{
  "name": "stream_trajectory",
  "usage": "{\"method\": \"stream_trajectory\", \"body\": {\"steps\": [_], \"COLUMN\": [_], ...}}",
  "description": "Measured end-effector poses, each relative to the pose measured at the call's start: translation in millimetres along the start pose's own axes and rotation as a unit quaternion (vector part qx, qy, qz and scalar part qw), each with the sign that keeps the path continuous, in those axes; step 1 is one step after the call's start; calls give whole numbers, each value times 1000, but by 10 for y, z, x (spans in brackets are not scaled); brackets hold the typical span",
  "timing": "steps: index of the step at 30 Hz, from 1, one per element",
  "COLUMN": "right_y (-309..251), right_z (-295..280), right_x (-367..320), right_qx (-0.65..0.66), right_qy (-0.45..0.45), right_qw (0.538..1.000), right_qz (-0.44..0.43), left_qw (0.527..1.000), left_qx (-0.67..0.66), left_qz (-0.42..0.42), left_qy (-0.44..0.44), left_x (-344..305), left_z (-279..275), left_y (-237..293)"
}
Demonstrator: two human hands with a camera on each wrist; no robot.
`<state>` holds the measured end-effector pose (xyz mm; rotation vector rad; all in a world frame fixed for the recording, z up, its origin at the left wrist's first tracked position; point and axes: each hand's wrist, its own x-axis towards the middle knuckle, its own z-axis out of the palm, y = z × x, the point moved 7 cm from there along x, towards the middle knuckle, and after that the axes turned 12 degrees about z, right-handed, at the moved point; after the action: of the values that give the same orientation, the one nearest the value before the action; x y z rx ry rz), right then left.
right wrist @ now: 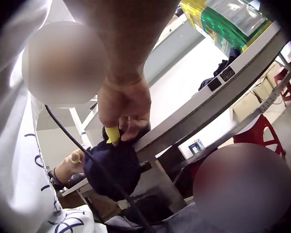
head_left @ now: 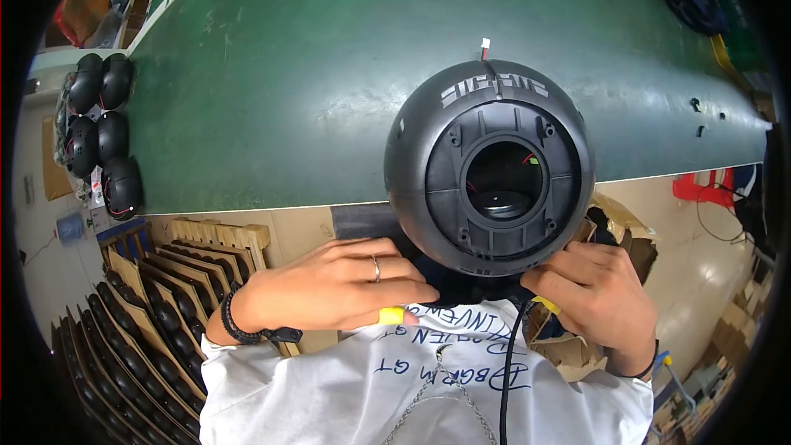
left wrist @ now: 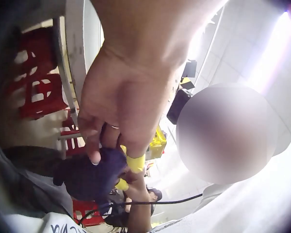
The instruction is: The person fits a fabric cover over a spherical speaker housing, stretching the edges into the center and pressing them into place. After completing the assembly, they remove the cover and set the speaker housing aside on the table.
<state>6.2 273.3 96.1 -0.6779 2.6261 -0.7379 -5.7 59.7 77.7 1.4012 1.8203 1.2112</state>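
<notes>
A black round housing [head_left: 412, 189] sits at the bench's near edge, its ringed opening facing up toward the head camera. A small white connector [head_left: 485, 44] on a wire pokes out at its far side. Below the housing, against the person's front, hangs a dark blue cloth [right wrist: 111, 170], mostly hidden in the head view. The left hand [head_left: 346, 276], with a ring and yellow tape on the thumb, pinches the cloth at the housing's lower left. At the lower right, the right hand [head_left: 597, 288] grips the cloth with curled fingers, close against the housing's rim.
A green bench top [head_left: 288, 91] spreads beyond the hands. Several black rounded shells [head_left: 111, 136] stand at its left end. Cardboard-divided racks of black parts [head_left: 156, 297] stand at lower left. A black cable [head_left: 509, 371] runs down the white shirt. Red stools [left wrist: 43, 97] stand behind.
</notes>
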Motion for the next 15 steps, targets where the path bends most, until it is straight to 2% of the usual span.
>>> {"method": "stream_trajectory", "body": {"steps": [2, 5, 12, 15], "right_y": [-4, -10, 47, 68], "right_z": [20, 11, -103, -105], "right_x": [-15, -44, 88, 119], "right_qx": [4, 3, 16, 63], "right_qy": [-39, -76, -66, -54], "right_qw": [999, 996, 994, 993], "right_qz": [33, 47, 86, 80], "left_qw": [991, 987, 975, 973], "left_qx": [129, 161, 216, 214], "left_qz": [-5, -28, -18, -43], "left_qy": [-29, -10, 51, 70], "left_x": [-26, 29, 105, 126], "left_z": [6, -51, -126, -129], "left_y": [30, 103, 122, 115]}}
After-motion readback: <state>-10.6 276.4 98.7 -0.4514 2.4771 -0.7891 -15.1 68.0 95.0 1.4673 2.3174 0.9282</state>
